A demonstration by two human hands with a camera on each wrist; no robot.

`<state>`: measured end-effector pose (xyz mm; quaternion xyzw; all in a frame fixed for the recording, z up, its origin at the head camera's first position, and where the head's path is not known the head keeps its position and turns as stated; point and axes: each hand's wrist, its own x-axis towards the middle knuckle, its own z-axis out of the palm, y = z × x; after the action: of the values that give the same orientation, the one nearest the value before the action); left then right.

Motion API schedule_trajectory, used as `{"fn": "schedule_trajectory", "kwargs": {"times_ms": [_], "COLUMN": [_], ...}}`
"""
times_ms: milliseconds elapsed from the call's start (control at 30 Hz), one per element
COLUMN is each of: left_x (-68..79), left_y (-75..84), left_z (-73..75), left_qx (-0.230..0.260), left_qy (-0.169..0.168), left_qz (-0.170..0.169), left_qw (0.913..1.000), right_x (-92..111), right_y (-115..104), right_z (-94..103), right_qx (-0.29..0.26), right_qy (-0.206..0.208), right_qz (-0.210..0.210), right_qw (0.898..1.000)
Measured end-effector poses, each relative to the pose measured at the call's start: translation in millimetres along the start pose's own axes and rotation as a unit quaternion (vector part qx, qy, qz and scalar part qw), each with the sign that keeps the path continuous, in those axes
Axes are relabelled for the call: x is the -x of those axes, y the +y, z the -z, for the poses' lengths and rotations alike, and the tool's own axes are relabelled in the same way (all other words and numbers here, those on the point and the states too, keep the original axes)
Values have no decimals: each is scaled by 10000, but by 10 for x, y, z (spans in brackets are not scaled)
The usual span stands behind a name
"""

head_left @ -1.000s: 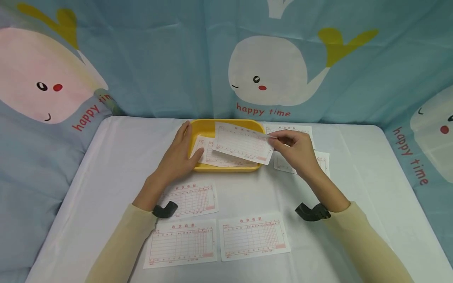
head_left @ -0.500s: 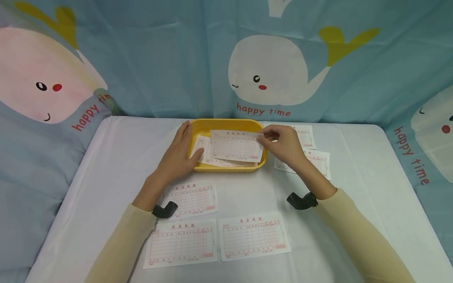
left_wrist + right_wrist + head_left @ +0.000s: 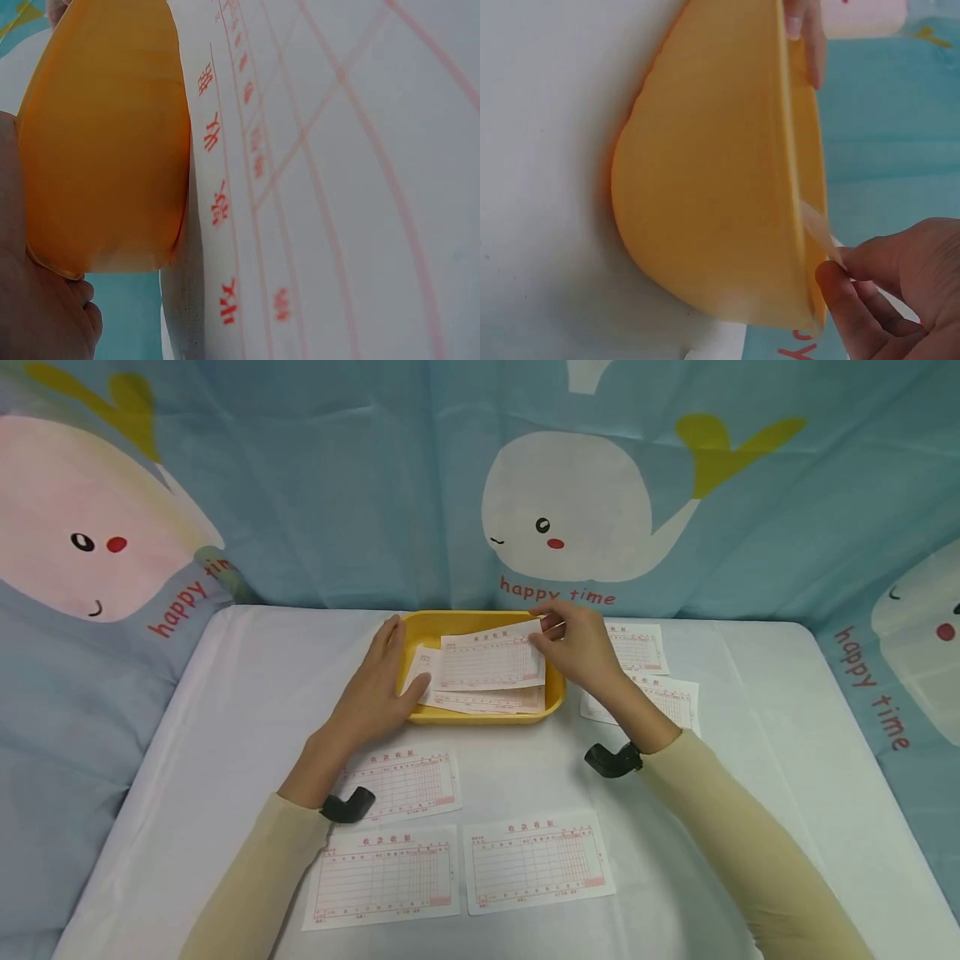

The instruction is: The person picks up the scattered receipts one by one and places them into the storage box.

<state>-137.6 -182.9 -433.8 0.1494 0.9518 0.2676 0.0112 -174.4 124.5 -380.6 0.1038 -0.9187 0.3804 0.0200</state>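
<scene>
A yellow plastic tray (image 3: 480, 719) stands at the back middle of the table, with several red-printed receipt slips lying in it. My left hand (image 3: 372, 687) holds the tray's left end, fingers along the outside and thumb over the rim. My right hand (image 3: 576, 642) pinches the right edge of a receipt slip (image 3: 491, 658) between thumb and index finger. That slip tilts over the other slips in the tray, its right end raised. In the right wrist view, the right hand's fingertips (image 3: 832, 276) are right at the tray's rim.
Two receipt slips (image 3: 637, 652) lie right of the tray, partly behind the right hand and forearm. Nearer the front lie three more receipt slips (image 3: 536, 864), one partly covered by the left wrist. A blue whale-print curtain (image 3: 360, 485) hangs behind the white-covered table (image 3: 247, 693).
My right hand has moved left and slightly back, bringing the pinched receipt slip further over the tray and lower onto the other slips. The left hand has stayed on the tray.
</scene>
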Motion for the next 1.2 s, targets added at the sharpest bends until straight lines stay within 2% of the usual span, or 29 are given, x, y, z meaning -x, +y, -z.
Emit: {"fn": "schedule_trajectory", "kwargs": {"times_ms": [200,500,700,933,1200], "left_x": [-10,-9,-10,1,-2], "left_y": [3,-16,-7,-16,-13], "left_z": [-5,-20,-13,-21,-17], "left_qx": [-37,-50,-69,-52,-1], "left_qy": [3,61,92,87,87], "left_qz": [0,-42,-61,-17,-5], "left_qw": [10000,10000,9999,9999,10000], "right_x": [-93,-137,-31,177,492], "right_y": [-20,-36,-117,-219,-174], "right_z": [-35,-63,-8,38,53], "right_qx": [343,446,540,561,350], "right_qy": [0,250,483,276,286], "right_qz": [147,402,730,899,1048], "right_qw": [9993,9979,9947,9940,9935]}}
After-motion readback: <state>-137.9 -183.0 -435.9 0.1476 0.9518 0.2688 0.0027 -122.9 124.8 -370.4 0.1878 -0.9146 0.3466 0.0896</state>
